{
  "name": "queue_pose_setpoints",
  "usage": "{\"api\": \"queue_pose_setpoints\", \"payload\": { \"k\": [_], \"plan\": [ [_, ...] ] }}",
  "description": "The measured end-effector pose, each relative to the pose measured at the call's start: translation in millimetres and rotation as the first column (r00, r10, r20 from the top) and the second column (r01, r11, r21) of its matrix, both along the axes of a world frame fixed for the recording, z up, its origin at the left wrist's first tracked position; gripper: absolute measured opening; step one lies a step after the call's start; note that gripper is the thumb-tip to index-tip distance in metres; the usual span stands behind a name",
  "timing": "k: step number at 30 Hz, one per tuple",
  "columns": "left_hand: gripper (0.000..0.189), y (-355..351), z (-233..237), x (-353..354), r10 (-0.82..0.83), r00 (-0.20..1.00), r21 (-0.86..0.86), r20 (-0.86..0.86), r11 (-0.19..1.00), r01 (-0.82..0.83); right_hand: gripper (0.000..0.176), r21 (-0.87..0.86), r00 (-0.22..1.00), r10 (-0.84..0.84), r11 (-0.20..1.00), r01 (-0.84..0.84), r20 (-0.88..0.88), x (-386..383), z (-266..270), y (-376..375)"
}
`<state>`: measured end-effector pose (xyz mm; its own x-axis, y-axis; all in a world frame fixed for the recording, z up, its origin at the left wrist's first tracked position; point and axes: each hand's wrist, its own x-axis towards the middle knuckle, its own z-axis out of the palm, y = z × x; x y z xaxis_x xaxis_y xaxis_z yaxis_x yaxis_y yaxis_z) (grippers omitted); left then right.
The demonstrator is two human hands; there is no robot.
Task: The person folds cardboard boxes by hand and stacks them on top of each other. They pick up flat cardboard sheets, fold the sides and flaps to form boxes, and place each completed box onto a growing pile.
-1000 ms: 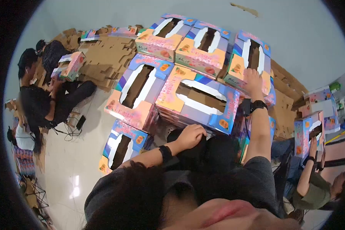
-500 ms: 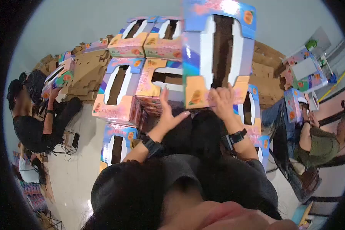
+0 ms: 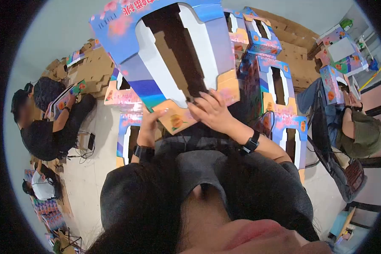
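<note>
A colourful printed cardboard box [image 3: 152, 63] with a long cut-out in its face is held up tilted in front of me, close to the camera. My left hand [image 3: 148, 127] grips its lower left corner, thumb on the printed face, other fingers mostly hidden. At the bottom end of the cut-out, my right hand [image 3: 211, 111] is closed over the box's lower edge, fingers bent at the opening. Brown cardboard shows inside the cut-out. Behind the held box, similar boxes are partly covered, among them one at the left [image 3: 113, 98].
More printed boxes stand at my right, including a middle box [image 3: 263, 80] and a nearer box [image 3: 299, 127]. Flattened brown cardboard [image 3: 91, 70] lies along the wall. One co-worker [image 3: 42, 135] sits at the left holding a box; another [image 3: 362, 133] sits at the right beside a box.
The held box has swung left and tilted. My left hand, open and apart from it before, now grips its lower corner. My right hand has moved left with the box. The camera view has shifted.
</note>
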<state>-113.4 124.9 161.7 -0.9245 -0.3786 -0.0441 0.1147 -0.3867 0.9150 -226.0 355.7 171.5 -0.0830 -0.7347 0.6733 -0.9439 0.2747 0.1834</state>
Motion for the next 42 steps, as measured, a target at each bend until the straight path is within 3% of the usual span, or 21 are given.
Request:
{"api": "queue_pose_setpoints", "payload": {
  "k": [2, 3, 6, 7, 10, 11, 12, 14, 15, 18, 24, 28, 31, 34, 38, 40, 42],
  "plan": [
    [0.068, -17, -18, 14, 0.076, 0.992, 0.045, 0.104, 0.996, -0.081, 0.059, 0.06, 0.969, 0.135, 0.987, -0.15, 0.205, 13, 14, 4],
    [0.064, -22, -18, 20, 0.083, 0.991, 0.039, 0.109, 0.995, -0.088, 0.07, 0.068, 0.963, 0.178, 0.978, -0.195, 0.2, 13, 10, 7],
    [0.056, -32, -15, 35, 0.095, 0.991, 0.025, 0.096, 0.995, -0.097, 0.074, -0.202, 0.931, 0.166, 0.974, -0.103, 0.325, 5, 10, 15],
    [0.054, -34, -14, 38, 0.092, 0.993, 0.02, 0.074, 0.995, -0.093, 0.08, -0.233, 0.931, 0.077, 0.972, 0.009, 0.358, 3, 18, 20],
    [0.045, -35, -10, 49, 0.101, 0.992, -0.031, 0.069, 0.995, -0.1, 0.103, -0.352, 0.842, 0.03, 0.916, 0.192, 0.539, -14, 33, 29],
    [0.044, -43, -16, 52, 0.1, 0.992, -0.03, 0.071, 0.995, -0.098, 0.111, -0.268, 0.763, 0.0, 0.937, 0.226, 0.646, -19, 32, 33],
    [0.044, -44, -16, 52, 0.099, 0.992, -0.028, 0.074, 0.995, -0.097, 0.113, -0.269, 0.583, 0.133, 0.951, 0.152, 0.802, -25, 26, 33],
    [0.053, -45, -20, 55, 0.101, 0.991, 0.001, 0.09, 0.995, -0.102, 0.115, -0.322, 0.096, 0.319, 0.947, 0.015, 0.943, -36, 15, 31],
    [0.059, -52, -29, 56, 0.087, 0.992, -0.023, 0.091, 0.996, -0.085, 0.119, -0.288, 0.132, 0.298, 0.953, -0.093, 0.945, -37, 15, 31],
    [0.068, -57, -32, 57, 0.032, 0.996, -0.022, 0.087, 0.999, -0.03, 0.121, -0.346, 0.183, 0.373, 0.924, -0.161, 0.91, -23, 17, 22],
    [0.08, -58, -44, 62, 0.082, 0.991, 0.039, 0.105, 0.996, -0.086, 0.115, -0.41, -0.004, 0.411, 0.907, -0.094, 0.912, -27, 8, 9],
    [0.074, -59, -49, 59, 0.072, 0.996, 0.068, 0.049, 0.995, -0.075, 0.115, -0.398, -0.037, 0.396, 0.915, -0.062, 0.917, -21, 16, 7],
    [0.068, -62, -50, 58, 0.028, 1.0, 0.081, 0.005, 0.996, -0.029, 0.115, -0.411, 0.011, 0.411, 0.911, -0.018, 0.911, -20, 7, 6],
    [0.044, -100, -92, 60, -0.149, 0.989, 0.071, 0.006, 0.986, 0.148, 0.116, -0.433, 0.173, 0.439, 0.898, -0.072, 0.882, -23, -8, 10],
    [0.038, -109, -100, 51, -0.251, 0.968, 0.011, -0.009, 0.968, 0.252, 0.117, -0.464, -0.016, 0.464, 0.886, 0.01, 0.886, -14, -17, 21],
    [0.039, -93, -69, 53, -0.308, 0.95, 0.013, 0.051, 0.951, 0.308, 0.112, -0.399, -0.052, 0.402, 0.916, 0.046, 0.914, -16, -30, 25],
    [0.043, -79, -51, 54, -0.236, 0.968, 0.05, 0.087, 0.971, 0.232, 0.104, -0.43, -0.139, 0.435, 0.901, 0.066, 0.89, -12, -19, 19]
  ]
}}
